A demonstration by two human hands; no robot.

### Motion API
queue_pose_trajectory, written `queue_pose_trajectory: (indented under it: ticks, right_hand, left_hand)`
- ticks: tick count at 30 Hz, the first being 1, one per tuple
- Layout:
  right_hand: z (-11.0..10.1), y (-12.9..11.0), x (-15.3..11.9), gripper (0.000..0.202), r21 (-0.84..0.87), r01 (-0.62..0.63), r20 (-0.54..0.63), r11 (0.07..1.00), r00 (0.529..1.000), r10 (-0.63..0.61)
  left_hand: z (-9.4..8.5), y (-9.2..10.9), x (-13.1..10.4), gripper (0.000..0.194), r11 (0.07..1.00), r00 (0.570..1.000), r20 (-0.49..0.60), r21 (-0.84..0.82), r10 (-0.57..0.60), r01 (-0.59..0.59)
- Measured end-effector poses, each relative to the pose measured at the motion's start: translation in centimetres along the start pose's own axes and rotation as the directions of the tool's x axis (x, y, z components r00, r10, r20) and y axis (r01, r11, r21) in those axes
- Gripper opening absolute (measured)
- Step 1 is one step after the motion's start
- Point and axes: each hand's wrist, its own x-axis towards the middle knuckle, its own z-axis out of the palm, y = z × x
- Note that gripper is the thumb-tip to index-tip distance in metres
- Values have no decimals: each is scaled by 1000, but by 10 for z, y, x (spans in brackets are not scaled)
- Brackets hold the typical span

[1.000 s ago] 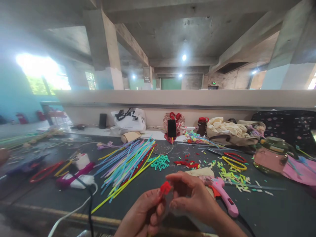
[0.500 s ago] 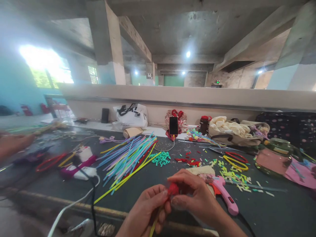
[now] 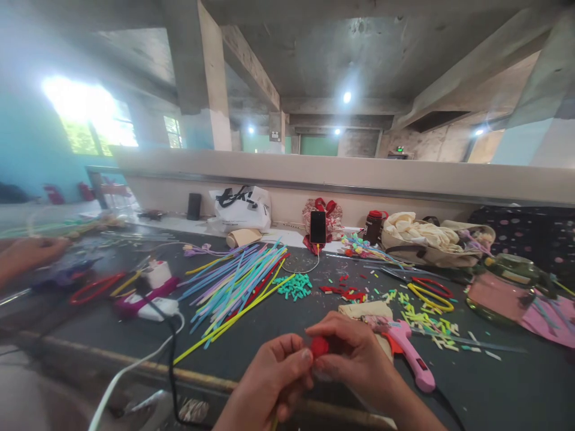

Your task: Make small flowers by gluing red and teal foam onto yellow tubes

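Note:
A small red fuzzy piece (image 3: 320, 347) sits between my two hands near the table's front edge. My left hand (image 3: 281, 374) pinches a yellow-green stem whose end shows below the fingers; the red piece is at its thumb tip. My right hand (image 3: 348, 347) curves round the red piece from the right, thumb and fingers closed on it. A pink glue gun (image 3: 411, 353) lies just right of my right hand, on a beige cloth (image 3: 366, 309). Colourful fuzzy stems (image 3: 242, 287) lie in a pile beyond my left hand.
Teal pieces (image 3: 294, 286), red scraps (image 3: 344, 293) and yellow-green pieces (image 3: 426, 317) lie on the dark table (image 3: 494, 383). A phone (image 3: 318, 227) stands at the back. Scissors (image 3: 431, 296) are at right. Cables (image 3: 130, 365) and another person's hand (image 3: 40, 254) are at left.
My left fingers have closed in, and less of the stem shows below them. The other person's hand at left has moved slightly. The view has shifted a little.

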Motion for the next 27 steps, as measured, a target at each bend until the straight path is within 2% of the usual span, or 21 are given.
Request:
queue_pose_trajectory:
  ticks: [9,13,19,27]
  right_hand:
    - [-1,0,-2,36,-58,-51,40,997,998,54]
    - [0,2,-1,32,27,-32,44,999,999,31]
    - [0,3,0,27,-74,3,21,997,1000,-1]
    - [2,6,1,22,-56,-26,15,998,1000,27]
  left_hand:
    - [-3,-2,6,26,1000,999,-33,28,-11,12]
    - [-5,-3,6,26,999,999,-50,36,-20,21]
    - [-7,-7,9,27,999,998,-48,31,-43,44]
    - [-2,-9,7,26,999,995,-94,-8,-46,46]
